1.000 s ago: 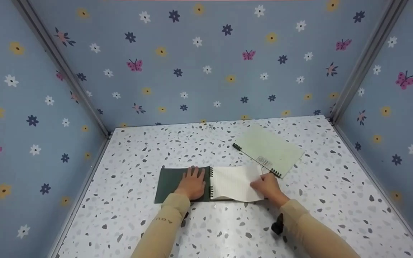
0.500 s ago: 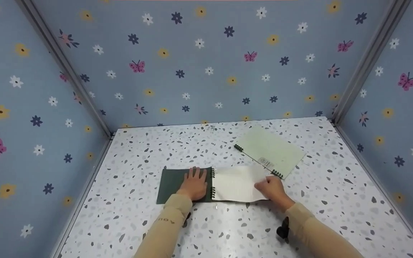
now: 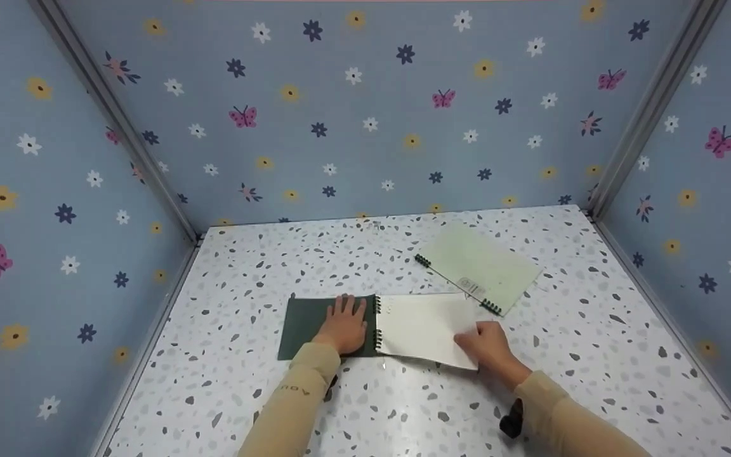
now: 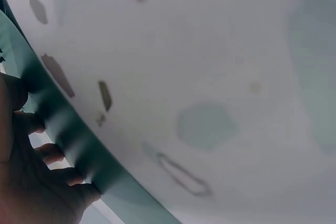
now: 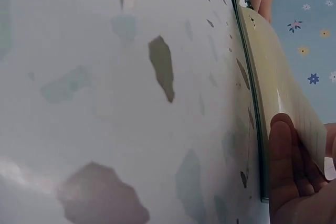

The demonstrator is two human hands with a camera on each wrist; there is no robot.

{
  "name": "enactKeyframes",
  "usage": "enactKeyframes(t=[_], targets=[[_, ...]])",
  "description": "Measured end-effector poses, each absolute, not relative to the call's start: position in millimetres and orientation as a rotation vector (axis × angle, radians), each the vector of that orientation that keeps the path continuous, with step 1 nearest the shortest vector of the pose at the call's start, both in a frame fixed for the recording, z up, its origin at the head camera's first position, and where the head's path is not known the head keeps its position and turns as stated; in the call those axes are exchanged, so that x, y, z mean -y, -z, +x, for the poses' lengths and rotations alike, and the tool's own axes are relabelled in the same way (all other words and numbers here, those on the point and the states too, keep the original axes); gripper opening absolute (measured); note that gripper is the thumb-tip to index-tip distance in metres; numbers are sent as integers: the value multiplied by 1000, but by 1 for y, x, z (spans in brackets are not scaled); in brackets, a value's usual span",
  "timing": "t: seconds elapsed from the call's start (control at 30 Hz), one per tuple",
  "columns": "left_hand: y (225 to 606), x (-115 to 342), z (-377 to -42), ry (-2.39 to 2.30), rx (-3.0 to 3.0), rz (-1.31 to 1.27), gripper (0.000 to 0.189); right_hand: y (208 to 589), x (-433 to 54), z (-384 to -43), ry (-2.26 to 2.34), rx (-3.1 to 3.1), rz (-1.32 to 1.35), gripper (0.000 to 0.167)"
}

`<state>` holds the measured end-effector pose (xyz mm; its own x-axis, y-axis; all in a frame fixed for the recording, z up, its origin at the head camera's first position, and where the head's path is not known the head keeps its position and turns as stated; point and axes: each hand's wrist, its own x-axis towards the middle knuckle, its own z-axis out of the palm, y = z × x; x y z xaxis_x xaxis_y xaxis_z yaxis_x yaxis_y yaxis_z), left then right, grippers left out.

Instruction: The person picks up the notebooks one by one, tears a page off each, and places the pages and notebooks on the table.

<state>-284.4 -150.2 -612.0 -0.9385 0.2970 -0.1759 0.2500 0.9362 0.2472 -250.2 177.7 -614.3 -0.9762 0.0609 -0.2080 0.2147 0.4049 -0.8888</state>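
Observation:
A spiral-bound notebook lies open on the speckled table, its dark green cover (image 3: 303, 325) folded out to the left and its lined white page (image 3: 421, 329) to the right. My left hand (image 3: 344, 331) rests with spread fingers on the cover, beside the black rings (image 3: 378, 341). Seen from the left wrist, the fingertips (image 4: 90, 192) press on the green cover. At the page's right edge, my right hand (image 3: 491, 346) pinches a sheet between thumb and fingers. In the right wrist view the sheet (image 5: 294, 95) bends up off the pages beneath.
A pale green spiral notebook (image 3: 483, 263) lies closed and slanted behind the right hand, with a printed label near its rings. Blue flowered panels (image 3: 365, 127) stand at the back and both sides of the white speckled table (image 3: 264, 260).
My right hand has shifted slightly right and toward me, drawing the page's near right corner out past the notebook's edge. The left hand stays on the cover.

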Motion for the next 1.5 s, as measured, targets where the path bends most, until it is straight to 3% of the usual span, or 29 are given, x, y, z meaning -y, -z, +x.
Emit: enactKeyframes(t=[0.5,0.83,1.17,1.3,1.5], targets=[[609,144,-289,-319,-2887,403,58,601,-195,-247,1554,-2511,245,23],[610,149,-290,-298,-2885,370,59,590,-232,-256,1415,-2549,326,36],[611,154,-282,-398,-2881,478,61,599,-226,-248,1379,-2530,293,29],[606,153,-276,-420,-2820,623,70,600,-226,-247,1388,-2516,297,31],[603,153,-272,-344,-2728,666,101,598,-229,-245,1397,-2479,315,30]])
